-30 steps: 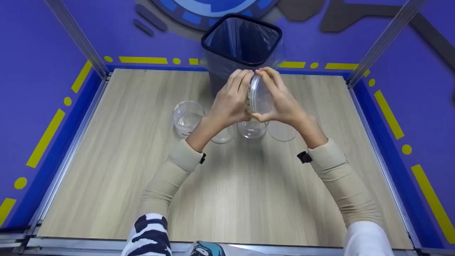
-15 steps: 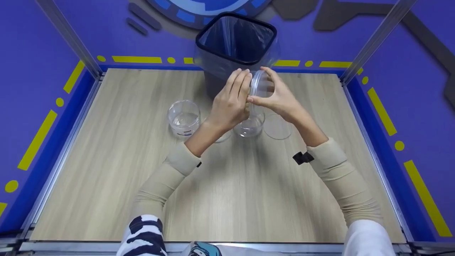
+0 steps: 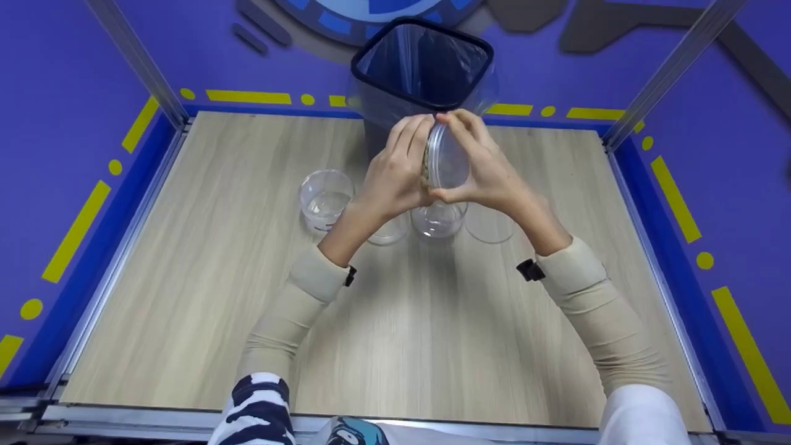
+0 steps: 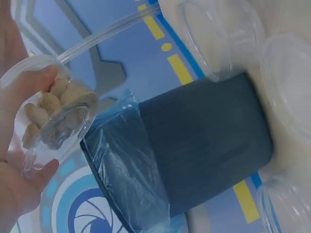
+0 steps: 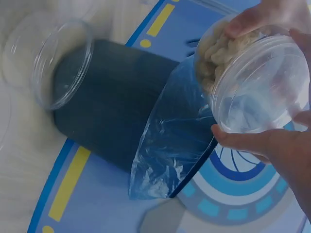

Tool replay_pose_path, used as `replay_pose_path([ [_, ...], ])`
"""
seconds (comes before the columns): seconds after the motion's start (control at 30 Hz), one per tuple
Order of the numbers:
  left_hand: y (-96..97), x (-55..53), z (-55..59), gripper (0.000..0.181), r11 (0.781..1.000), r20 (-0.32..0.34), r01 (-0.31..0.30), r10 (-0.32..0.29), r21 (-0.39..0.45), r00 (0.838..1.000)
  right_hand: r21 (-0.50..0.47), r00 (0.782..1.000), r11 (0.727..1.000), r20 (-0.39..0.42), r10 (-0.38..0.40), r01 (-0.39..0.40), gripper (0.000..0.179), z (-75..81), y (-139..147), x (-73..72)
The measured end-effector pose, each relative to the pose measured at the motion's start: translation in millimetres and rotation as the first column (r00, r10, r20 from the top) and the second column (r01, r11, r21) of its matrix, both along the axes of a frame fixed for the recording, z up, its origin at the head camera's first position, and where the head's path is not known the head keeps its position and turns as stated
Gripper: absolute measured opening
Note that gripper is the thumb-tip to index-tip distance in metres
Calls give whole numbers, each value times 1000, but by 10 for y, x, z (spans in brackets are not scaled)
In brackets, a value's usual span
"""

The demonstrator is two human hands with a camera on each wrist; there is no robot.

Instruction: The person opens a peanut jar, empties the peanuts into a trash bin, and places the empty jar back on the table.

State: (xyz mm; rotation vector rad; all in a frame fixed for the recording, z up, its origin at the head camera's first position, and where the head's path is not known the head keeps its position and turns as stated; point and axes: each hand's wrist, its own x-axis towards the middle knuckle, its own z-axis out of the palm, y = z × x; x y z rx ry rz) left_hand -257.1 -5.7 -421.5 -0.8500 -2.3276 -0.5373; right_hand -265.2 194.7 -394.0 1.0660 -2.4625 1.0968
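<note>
Both hands are raised over the table, holding a clear round plastic jar (image 4: 65,104) tipped on its side. Beige, lumpy pieces (image 5: 221,54) fill part of it; they look like nuts, but their exact kind is unclear. My left hand (image 3: 395,170) grips the jar's body, hiding most of it in the head view. My right hand (image 3: 491,170) has its thumb and fingers curled round the rim of the clear lid (image 3: 451,162). The lid sits against the jar's mouth, its flat face turned right.
A dark bin (image 3: 395,102) with a clear liner stands at the back, just beyond the hands. On the table (image 3: 371,346) are a clear round container (image 3: 326,204) at left, another clear container (image 3: 440,222) below the hands, and clear discs (image 3: 489,225) beside it.
Half a second ago my right thumb was higher and the fingers were rotated on the lid. The right hand has turned back, its thumb now low on the rim. My left hand keeps its hold.
</note>
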Motion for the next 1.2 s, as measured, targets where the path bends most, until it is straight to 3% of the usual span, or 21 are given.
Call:
replay_pose_path([
  [0.13,30,6,-68,102,1000,30,18,-18,-1,999,19,996,1000,89,-16,15,110,-29,47,38],
  [0.23,40,17,-119,100,1000,7,13,-13,-8,1000,-4,976,999,211,-45,47,110,-33,51,68],
  [0.33,34,30,-163,100,1000,-38,1,-2,-14,999,-38,925,994,371,-85,106,111,-36,37,78],
  [0.47,56,34,-195,97,999,-101,-5,1,-38,995,-90,816,978,569,-103,187,112,-31,52,102],
  [0.53,72,33,-202,95,999,-125,-1,-4,-44,992,-114,794,974,601,-91,197,111,-34,52,111],
  [0.6,85,28,-203,91,999,-141,4,-11,-46,990,-125,814,973,573,-89,195,109,-49,51,110],
  [0.8,82,29,-183,93,1000,-92,1,-3,-27,996,-64,949,992,305,-83,107,109,-115,68,84],
  [0.9,68,36,-188,102,1000,-55,-2,1,-22,998,-19,979,997,193,-64,69,111,-128,77,79],
  [0.97,60,40,-194,104,1000,-49,-7,6,-25,999,-3,984,999,171,-45,46,112,-129,81,69],
  [1.03,54,43,-201,103,1000,-54,-10,9,-25,998,-12,978,1000,209,-20,23,112,-123,88,64],
  [1.1,50,44,-208,103,1000,-63,-8,7,-24,998,-55,952,998,307,3,14,107,-106,97,68],
  [1.2,45,41,-218,103,1000,-78,5,-6,-9,997,-138,877,987,481,-3,79,98,-64,103,87],
])
